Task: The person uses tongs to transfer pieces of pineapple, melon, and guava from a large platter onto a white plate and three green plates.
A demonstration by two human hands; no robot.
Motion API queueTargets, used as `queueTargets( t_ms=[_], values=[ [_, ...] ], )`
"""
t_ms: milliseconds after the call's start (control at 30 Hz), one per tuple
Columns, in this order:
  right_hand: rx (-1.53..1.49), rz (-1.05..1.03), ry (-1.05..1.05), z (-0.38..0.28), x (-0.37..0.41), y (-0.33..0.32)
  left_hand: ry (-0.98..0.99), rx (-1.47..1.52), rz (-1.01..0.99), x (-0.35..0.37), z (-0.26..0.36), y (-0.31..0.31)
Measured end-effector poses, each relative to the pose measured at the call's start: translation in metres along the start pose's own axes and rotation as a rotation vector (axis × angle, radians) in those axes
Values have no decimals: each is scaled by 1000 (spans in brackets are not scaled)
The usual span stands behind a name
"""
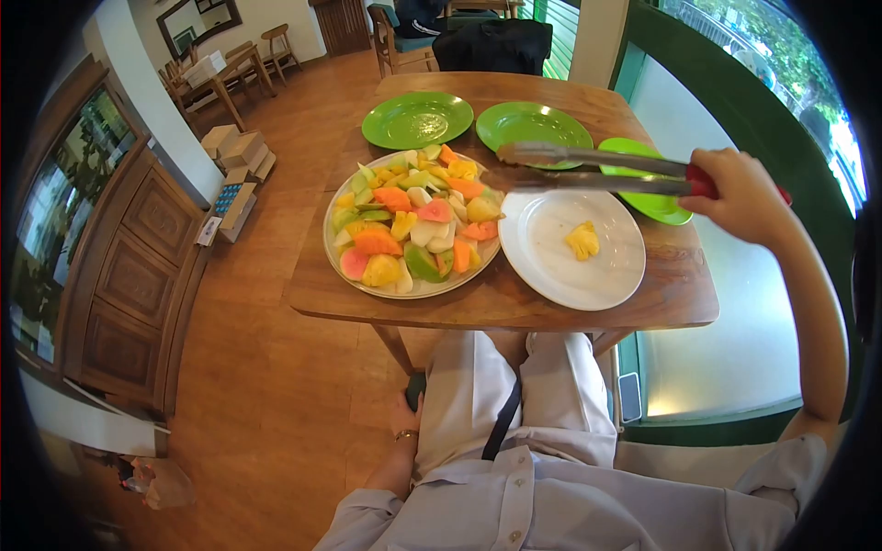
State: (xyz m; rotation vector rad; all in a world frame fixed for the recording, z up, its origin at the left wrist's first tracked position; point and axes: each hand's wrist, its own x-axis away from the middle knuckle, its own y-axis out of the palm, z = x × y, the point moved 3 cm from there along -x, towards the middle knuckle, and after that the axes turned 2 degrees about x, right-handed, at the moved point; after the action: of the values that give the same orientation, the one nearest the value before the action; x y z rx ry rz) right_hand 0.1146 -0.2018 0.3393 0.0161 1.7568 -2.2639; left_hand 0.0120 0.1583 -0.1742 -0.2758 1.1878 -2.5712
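Observation:
My right hand (pixel 735 193) is closed around the red-handled end of metal tongs (pixel 634 172). The tongs point left over the table, their blurred tips apart with nothing visible between them. Beneath those tips is the right edge of a big plate (pixel 404 292) heaped with cut fruit (pixel 404 216) in orange, pink, green, yellow and white pieces. A single yellow pineapple piece (pixel 582 241) lies on the white plate (pixel 542 275) beside it. Down by my left thigh is my left hand (pixel 409 410), its fingers mostly hidden; a dark object shows just beyond it.
Three green plates stand along the far and right sides of the wooden table (pixel 441 317): one at far left (pixel 418 119), one in the middle (pixel 537 119), one at right (pixel 666 207). A dark-covered chair (pixel 496 46) is behind. Boxes (pixel 239 151) line the left floor.

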Motion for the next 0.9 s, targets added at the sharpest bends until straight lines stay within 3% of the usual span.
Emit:
queueTargets(
  t_ms=[233,367,600,767,900],
  values=[
    [-87,42,32,-18,-11,28,40,19,-9,0,1,-3],
    [-122,131,-62,-23,-17,37,55,15,-13,2,8,-10],
    [-124,126,-81,-21,-25,41,-4,-16,-51,-1,1,-3],
    [-229,46,33,-7,-29,37,48,49,-40,0,1,-6],
    [-200,69,-30,-6,-31,44,10,5,-30,-1,0,-2]
  ],
)
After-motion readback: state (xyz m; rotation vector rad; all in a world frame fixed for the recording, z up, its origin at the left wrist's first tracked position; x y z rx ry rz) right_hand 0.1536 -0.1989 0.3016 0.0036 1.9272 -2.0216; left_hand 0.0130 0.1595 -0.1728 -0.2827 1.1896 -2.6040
